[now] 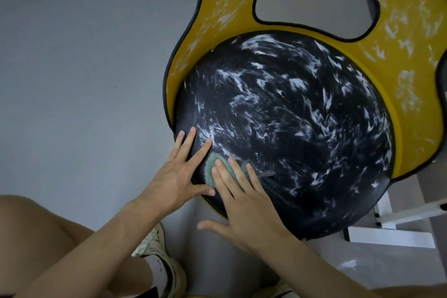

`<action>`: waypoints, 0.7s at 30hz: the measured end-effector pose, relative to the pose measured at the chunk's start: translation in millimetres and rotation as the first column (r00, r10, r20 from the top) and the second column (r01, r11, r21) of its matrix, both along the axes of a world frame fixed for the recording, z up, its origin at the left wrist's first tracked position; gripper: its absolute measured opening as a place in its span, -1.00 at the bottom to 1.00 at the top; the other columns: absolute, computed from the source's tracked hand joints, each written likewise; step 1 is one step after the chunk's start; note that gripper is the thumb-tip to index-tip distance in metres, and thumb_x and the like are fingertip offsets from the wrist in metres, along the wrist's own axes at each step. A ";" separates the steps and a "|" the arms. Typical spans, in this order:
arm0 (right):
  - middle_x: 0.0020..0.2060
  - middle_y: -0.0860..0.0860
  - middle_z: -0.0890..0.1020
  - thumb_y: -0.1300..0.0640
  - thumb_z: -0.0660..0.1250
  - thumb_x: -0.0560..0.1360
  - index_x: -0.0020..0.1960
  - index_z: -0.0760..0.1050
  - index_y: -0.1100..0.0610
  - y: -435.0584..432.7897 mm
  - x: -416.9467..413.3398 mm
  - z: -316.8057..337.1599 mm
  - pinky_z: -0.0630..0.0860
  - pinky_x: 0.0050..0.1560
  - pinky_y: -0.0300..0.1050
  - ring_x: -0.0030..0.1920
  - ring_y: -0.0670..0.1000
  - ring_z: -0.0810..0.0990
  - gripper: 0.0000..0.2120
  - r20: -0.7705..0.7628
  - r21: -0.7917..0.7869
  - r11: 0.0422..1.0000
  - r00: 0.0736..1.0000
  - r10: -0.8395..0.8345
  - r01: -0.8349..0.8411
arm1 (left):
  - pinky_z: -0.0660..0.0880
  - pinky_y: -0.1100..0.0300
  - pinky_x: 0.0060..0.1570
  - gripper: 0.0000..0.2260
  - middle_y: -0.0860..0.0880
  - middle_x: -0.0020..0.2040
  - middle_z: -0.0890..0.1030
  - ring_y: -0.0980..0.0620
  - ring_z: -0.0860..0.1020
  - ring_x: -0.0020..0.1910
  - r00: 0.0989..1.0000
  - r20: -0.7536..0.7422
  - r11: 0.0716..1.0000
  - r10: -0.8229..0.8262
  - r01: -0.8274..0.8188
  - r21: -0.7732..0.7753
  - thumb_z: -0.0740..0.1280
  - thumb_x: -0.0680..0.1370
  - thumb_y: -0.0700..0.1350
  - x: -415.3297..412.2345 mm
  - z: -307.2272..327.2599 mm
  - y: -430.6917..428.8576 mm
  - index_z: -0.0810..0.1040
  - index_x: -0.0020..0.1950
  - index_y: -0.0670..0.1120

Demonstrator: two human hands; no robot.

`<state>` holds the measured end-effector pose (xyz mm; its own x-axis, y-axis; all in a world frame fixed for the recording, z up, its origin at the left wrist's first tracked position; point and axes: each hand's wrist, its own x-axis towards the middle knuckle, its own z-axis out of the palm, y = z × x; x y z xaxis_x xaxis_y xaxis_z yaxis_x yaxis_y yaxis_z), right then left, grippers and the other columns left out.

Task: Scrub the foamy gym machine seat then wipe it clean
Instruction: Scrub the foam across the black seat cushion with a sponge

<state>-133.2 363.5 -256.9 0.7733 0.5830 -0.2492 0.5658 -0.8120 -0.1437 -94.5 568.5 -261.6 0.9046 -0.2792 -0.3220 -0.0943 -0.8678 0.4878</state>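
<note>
The round black seat [290,133] is streaked all over with white foam and sits in a yellow frame [411,60] that is also smeared with foam. A teal scrubbing pad [212,167] lies on the seat's near left edge. My right hand [244,198] presses flat on the pad with straight fingers, covering most of it. My left hand [183,167] rests beside it with fingers spread straight on the seat's left rim, its thumb under the pad's lower edge.
Grey floor [84,68] lies to the left. The machine's white base [391,230] stands under the seat at the right. My knee [31,232] and a sneaker [157,249] are below the hands. An oval cut-out [314,5] opens in the yellow frame.
</note>
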 end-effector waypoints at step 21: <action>0.64 0.10 0.10 -0.52 -0.09 0.56 0.63 0.11 0.21 -33.4 -17.7 2.5 0.03 0.51 0.24 0.63 0.15 0.03 -0.04 0.023 -0.018 0.999 0.999 -0.041 0.042 | -0.14 0.05 0.55 0.02 0.16 0.56 -0.48 0.12 -0.51 0.51 0.998 -0.056 1.000 0.013 -0.013 0.001 0.46 0.39 0.32 5.2 0.1 -1.8 -0.20 0.59 0.26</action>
